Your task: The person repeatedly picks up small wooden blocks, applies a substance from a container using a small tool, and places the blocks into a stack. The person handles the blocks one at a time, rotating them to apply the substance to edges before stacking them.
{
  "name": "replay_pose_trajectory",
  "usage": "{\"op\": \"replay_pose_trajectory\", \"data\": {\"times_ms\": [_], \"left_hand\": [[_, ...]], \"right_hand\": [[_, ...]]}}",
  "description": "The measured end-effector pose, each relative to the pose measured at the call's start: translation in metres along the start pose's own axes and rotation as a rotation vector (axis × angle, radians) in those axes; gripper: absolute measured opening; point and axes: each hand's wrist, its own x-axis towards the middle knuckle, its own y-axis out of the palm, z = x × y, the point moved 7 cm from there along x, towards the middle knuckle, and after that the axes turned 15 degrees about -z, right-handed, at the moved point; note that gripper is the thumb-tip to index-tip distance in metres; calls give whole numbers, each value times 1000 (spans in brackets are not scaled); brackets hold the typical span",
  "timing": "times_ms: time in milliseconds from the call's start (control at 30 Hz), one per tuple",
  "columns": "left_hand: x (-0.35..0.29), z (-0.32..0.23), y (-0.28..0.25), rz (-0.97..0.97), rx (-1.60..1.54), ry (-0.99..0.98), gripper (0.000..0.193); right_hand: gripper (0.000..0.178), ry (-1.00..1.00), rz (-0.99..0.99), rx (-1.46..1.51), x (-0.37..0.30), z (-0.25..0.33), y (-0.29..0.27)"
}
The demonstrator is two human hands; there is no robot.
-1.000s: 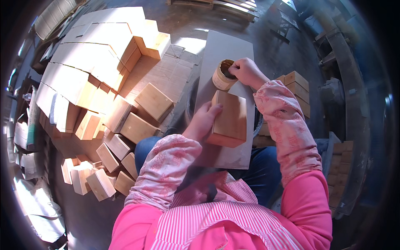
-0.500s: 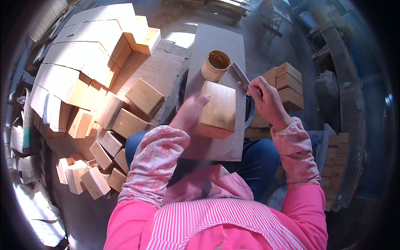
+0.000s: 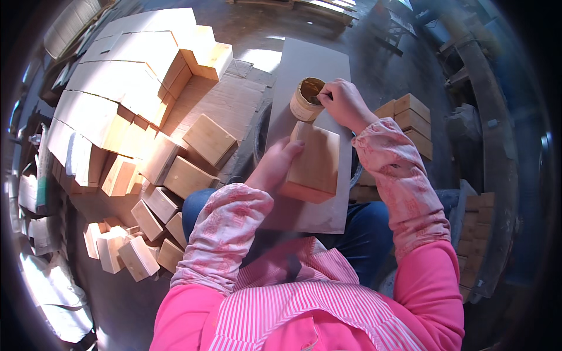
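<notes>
A pale wooden box-shaped block [image 3: 316, 161] is held tilted over the board on my lap, its top face toward me. My left hand [image 3: 278, 162] grips its left side, thumb on the upper face. Just beyond stands a round open tub [image 3: 305, 108] with yellowish-brown smears round its inner wall. My right hand [image 3: 346, 104] is at the tub's right rim, fingers pinched on a small thin tool whose end reaches into the mouth. The fingers hide most of this tool, and its kind does not show. Under these lies a long grey board [image 3: 319, 61].
Large stacks of wooden blocks [image 3: 126, 76] rise at the left on flattened cardboard [image 3: 234, 96]. Several loose blocks [image 3: 187, 177] lie heaped nearer my left knee. More blocks [image 3: 413, 117] are stacked right of the board. A long dark bench-like edge [image 3: 489, 117] runs along the far right.
My right hand has moved left and away from me, from beside the board to the tub's mouth, taking the small tool along. My left hand still holds the block, now slightly lower in the picture.
</notes>
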Motion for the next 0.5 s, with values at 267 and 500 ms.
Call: {"op": "replay_pose_trajectory", "data": {"times_ms": [267, 500], "left_hand": [[-1, -3, -1, -36, 47, 14, 47], [-2, -3, 3, 25, -46, -18, 46]], "right_hand": [[27, 238, 306, -117, 19, -24, 38], [27, 511, 94, 264, -6, -39, 1]]}}
